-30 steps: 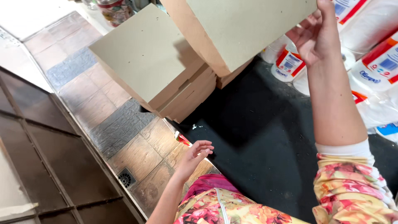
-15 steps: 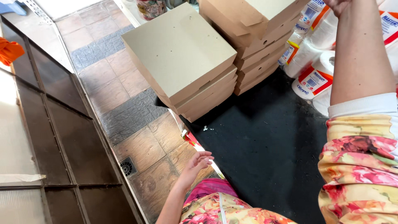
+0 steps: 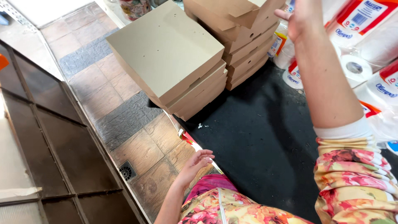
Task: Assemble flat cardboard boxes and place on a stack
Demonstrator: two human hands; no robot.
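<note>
At the far left, a dark tiled wall runs beside a floor of brown and grey stone tiles, with a small round drain set in it; my left hand hangs low over the edge of the black table, fingers loosely curled and spread, holding nothing; further in, a stack of flat brown cardboard boxes sits on the table's near corner, its left side jutting out past the table edge above the floor; just behind it, touching or nearly so, stands a taller stack of boxes, and the top box there sits skewed with a flap lifted; my right hand is raised beside that top box, open, fingertips at its edge, not gripping it as far as I can tell; to the right lie white rolls of paper towel in red and blue wrappers. I judge the risk to be the skewed top box sliding off if my hand nudges it; the overhanging stack could tip toward the floor if bumped.
</note>
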